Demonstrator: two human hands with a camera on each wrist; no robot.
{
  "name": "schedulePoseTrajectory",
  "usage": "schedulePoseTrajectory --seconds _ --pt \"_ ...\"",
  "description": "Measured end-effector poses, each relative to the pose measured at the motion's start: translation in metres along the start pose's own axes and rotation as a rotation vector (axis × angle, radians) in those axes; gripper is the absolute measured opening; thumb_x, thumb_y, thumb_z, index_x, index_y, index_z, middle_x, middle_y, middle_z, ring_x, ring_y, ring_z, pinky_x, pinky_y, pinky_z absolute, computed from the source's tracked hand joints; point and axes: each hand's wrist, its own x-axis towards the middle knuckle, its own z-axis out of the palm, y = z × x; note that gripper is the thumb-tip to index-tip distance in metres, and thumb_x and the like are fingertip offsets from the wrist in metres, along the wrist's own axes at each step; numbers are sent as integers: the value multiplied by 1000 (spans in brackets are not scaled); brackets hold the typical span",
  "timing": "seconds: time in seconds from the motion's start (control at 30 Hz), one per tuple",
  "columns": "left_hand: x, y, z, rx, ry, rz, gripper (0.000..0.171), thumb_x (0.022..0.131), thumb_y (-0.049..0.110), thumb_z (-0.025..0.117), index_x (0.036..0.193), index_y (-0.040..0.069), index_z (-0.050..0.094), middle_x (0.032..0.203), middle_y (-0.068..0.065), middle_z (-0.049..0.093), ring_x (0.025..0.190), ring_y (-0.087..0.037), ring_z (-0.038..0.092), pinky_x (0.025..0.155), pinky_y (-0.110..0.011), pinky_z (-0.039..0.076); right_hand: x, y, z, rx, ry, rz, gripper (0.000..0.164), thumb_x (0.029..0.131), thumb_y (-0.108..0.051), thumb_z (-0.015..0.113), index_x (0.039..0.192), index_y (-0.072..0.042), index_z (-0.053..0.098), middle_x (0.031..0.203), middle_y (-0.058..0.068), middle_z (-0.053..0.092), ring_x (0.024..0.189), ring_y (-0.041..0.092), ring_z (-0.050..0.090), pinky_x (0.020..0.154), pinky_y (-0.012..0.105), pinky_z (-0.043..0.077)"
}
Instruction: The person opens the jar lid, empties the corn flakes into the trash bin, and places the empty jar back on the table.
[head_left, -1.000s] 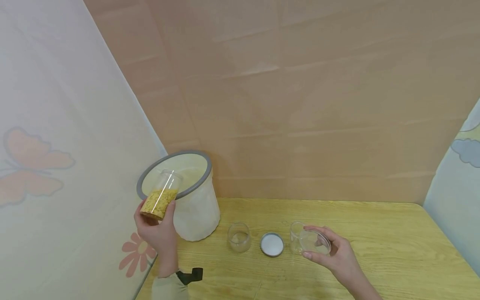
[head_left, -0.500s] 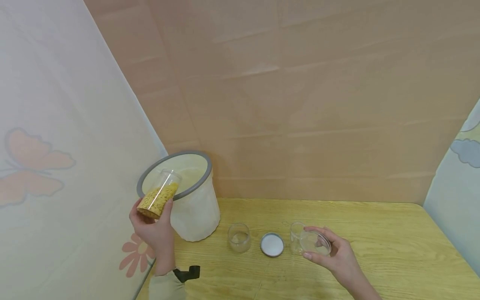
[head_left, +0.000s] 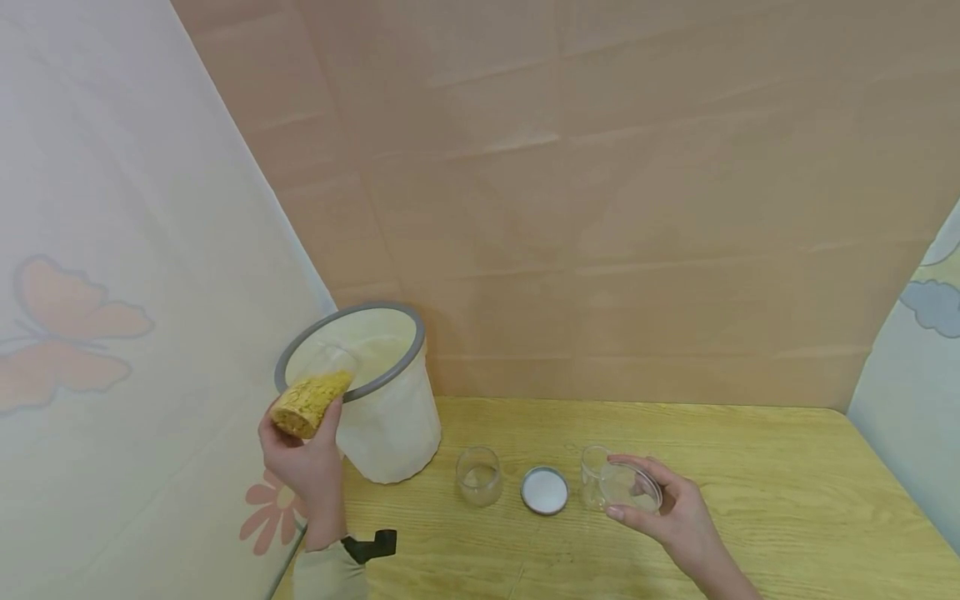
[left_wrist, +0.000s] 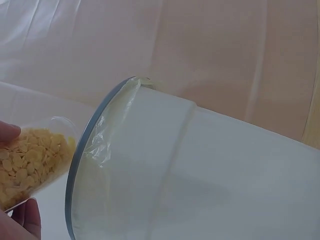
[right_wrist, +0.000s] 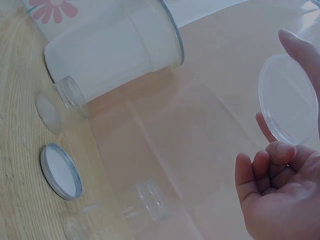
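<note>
My left hand (head_left: 303,475) grips a clear jar of yellow flakes (head_left: 311,404) near its base. The jar is tipped, its mouth over the near rim of a white bin (head_left: 393,429) and the flakes lying along its lower side toward the mouth. The left wrist view shows the flakes (left_wrist: 32,162) close up beside the bin's grey rim (left_wrist: 85,140). In my right hand (head_left: 671,512) a clear round lid (right_wrist: 287,100) is pinched by its edge between thumb and fingers. It is held above the table, in front of a clear jar (head_left: 591,492).
A short clear jar (head_left: 478,483) stands right of the bin. Beside it a grey-rimmed lid with a white inside (head_left: 544,490) lies on the wood-grain table (head_left: 772,483). A white sheet (head_left: 150,208) hangs at the left, a brown one (head_left: 600,208) behind.
The flake jar has tipped further toward the bin, its flakes sliding toward the mouth. My left hand has shifted slightly left. My right hand with the lid stays in place.
</note>
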Motion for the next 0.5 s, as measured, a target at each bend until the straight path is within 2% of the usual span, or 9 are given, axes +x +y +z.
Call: schedulePoseTrajectory --seconds 0.17,0.4,0.5 --pt "2 -2 0 14 -5 4 67 70 -3 92 129 -3 60 125 -12 61 115 -24 56 93 -27 47 -1 0 0 3 -7 9 51 84 7 78 132 1 62 130 8 61 106 14 58 84 22 52" --pt "3 -5 -1 24 -7 19 68 69 -4 92 129 -3 60 124 -12 62 114 -24 56 93 -27 47 -1 1 -1 -1 -1 -1 51 84 8 78 132 1 62 125 5 63 101 14 56 81 24 53" --pt "2 -4 -1 35 -7 23 68 69 -4 92 129 -3 60 124 -11 62 114 -24 56 94 -27 47 -1 2 -1 11 -7 7 51 84 8 77 132 2 62 129 4 63 104 14 58 82 25 54"
